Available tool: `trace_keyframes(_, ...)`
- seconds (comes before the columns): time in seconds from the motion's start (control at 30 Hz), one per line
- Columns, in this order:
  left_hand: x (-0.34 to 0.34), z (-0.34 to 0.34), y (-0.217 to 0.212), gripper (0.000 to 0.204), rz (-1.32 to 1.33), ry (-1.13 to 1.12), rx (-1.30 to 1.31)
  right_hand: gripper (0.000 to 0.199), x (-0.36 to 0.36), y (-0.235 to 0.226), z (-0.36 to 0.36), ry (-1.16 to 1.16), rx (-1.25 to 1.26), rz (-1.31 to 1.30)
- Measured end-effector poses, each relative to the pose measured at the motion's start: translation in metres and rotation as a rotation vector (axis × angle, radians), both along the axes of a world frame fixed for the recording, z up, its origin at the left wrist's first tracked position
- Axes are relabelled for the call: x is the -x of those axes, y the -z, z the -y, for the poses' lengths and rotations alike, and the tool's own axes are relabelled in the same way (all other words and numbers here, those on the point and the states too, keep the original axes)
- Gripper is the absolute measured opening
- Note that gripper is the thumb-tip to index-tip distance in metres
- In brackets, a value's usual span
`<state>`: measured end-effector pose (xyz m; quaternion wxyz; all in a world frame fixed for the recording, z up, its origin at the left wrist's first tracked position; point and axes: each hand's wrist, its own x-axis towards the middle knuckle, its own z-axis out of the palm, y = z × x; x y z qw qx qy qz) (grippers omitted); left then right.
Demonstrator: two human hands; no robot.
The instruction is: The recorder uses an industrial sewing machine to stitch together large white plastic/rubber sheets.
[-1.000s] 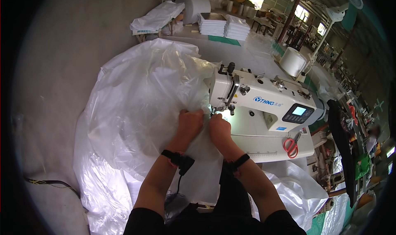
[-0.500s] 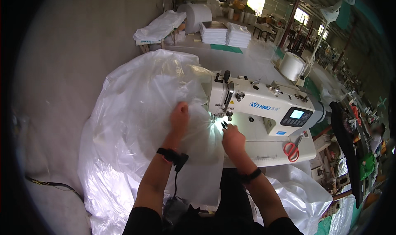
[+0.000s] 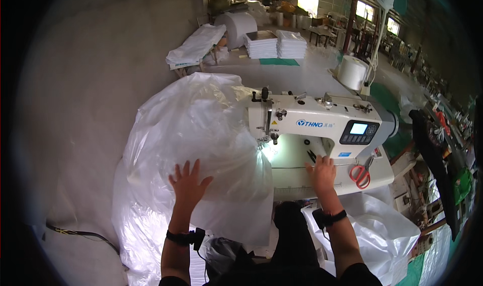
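A large sheet of translucent white plastic is bunched up and draped left of the white sewing machine. Its right edge reaches under the lit needle area. My left hand rests flat on or just over the plastic, fingers spread and holding nothing. Over the machine bed, toward its front right, is my right hand. Small black thread snips stick out between its thumb and forefinger, low over the bed; their rear end is hidden by the fingers.
Red-handled scissors lie on the bed's right end. White plastic hangs below the front edge. Behind the machine stands a large white thread cone. Farther back are stacked white packs and a big white roll.
My left hand has drawn back from near the needle, down and left, and its fingers have spread. The right hand has carried the snips rightward, away from the needle.
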<state>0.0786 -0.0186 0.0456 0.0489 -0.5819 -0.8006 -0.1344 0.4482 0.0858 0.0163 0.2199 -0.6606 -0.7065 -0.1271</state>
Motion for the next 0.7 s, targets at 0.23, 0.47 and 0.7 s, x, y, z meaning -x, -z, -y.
trace_keyframes(0.23,0.056,-0.052,0.034,0.059,-0.097,0.172,0.083,0.058,0.079,0.036,0.124,-0.832,1.123,-0.916)
trace_keyframes(0.47,0.072,-0.078,0.003,0.049,-0.22,0.122,0.364,0.04,0.137,0.035,0.146,-0.572,1.337,-1.434)
trace_keyframes(0.7,-0.052,0.042,-0.012,0.04,0.082,0.538,-0.22,0.029,0.09,0.057,0.163,-0.417,1.557,-1.616)
